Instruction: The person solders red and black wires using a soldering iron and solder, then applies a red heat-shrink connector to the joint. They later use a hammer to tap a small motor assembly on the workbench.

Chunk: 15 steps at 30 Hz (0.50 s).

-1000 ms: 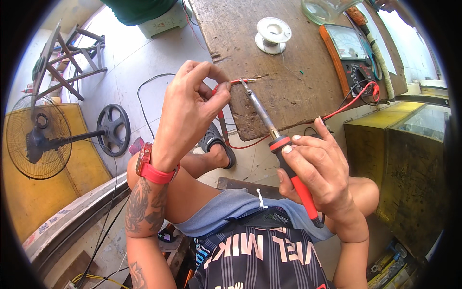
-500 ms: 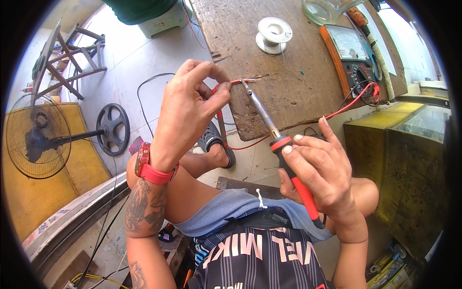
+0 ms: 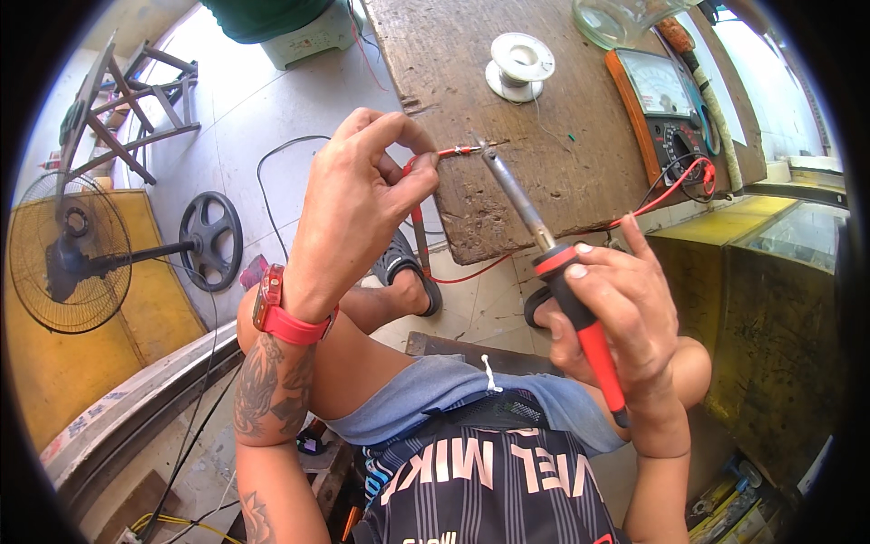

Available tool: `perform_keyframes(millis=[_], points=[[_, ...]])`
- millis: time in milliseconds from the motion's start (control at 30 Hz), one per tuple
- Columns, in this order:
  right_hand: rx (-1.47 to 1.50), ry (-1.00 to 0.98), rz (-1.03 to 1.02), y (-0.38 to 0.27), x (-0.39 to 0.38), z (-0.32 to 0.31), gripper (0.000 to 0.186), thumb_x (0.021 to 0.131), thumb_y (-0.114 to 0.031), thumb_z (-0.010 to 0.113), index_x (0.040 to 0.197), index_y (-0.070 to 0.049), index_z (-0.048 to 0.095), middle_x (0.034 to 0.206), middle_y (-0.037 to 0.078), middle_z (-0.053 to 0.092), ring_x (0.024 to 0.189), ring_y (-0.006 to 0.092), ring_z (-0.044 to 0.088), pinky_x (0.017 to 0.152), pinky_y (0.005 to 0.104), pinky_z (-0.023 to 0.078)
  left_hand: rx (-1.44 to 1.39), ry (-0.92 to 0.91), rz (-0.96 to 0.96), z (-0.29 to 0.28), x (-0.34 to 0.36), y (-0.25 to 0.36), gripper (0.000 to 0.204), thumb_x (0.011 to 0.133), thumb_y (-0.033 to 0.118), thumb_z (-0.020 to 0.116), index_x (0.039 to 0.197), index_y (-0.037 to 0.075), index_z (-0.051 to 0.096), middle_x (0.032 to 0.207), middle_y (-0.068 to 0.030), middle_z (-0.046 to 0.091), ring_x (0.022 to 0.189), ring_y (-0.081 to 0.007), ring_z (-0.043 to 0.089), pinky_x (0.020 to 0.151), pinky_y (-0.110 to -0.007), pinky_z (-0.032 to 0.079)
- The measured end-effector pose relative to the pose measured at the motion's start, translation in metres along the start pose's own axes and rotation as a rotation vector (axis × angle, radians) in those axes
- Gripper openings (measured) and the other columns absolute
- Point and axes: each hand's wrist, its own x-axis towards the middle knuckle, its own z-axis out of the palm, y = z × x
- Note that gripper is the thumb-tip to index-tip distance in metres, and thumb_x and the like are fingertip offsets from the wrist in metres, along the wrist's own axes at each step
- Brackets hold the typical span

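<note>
My left hand (image 3: 367, 186) pinches a red test lead (image 3: 450, 152) between thumb and forefinger, its bare metal end pointing right over the corner of the wooden table (image 3: 507, 204). My right hand (image 3: 625, 313) grips a soldering iron (image 3: 594, 344) with a red and black handle. The iron's metal shaft slants up and left, its tip close by the lead's end; whether they touch I cannot tell. From my left hand the red cable hangs below the table edge and runs right toward an analog multimeter (image 3: 666, 100).
A spool of solder wire (image 3: 522, 65) stands on the table, with a glass jar (image 3: 616, 20) at the far edge. To the left are a pedestal fan (image 3: 72, 249) and a folded wooden stand (image 3: 136, 118). A yellow cabinet (image 3: 743, 299) is at the right.
My right hand has drawn the soldering iron slightly right, so its tip has slid from the lead's middle toward its end. My left hand stays nearly still.
</note>
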Motion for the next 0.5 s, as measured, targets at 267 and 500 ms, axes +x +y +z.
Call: perform_keyframes(millis=[267, 500], points=[[-0.016, -0.034, 0.018, -0.0002, -0.0017, -0.0055, 0.045, 0.077, -0.011, 0.086, 0.119, -0.006, 0.071, 0.099, 0.008, 0.071, 0.103, 0.0286, 0.075, 0.114, 0.0603, 0.048, -0.002, -0.001, -0.003, 0.0004, 0.0002, -0.0002, 0.017, 0.093, 0.01, 0.078, 0.1, -0.004, 0.073, 0.096, -0.0085, 0.062, 0.06, -0.0069, 0.056, 0.059, -0.026, 0.046], [-0.019, -0.043, 0.009, 0.0008, -0.003, -0.0046, 0.045, 0.076, -0.011, 0.086, 0.119, -0.007, 0.071, 0.101, 0.007, 0.071, 0.103, 0.0281, 0.075, 0.114, 0.0603, 0.048, 0.005, -0.003, -0.003, 0.0001, 0.0, -0.0001, 0.017, 0.093, 0.011, 0.078, 0.101, -0.004, 0.074, 0.095, -0.008, 0.061, 0.061, -0.0066, 0.056, 0.059, -0.026, 0.046]])
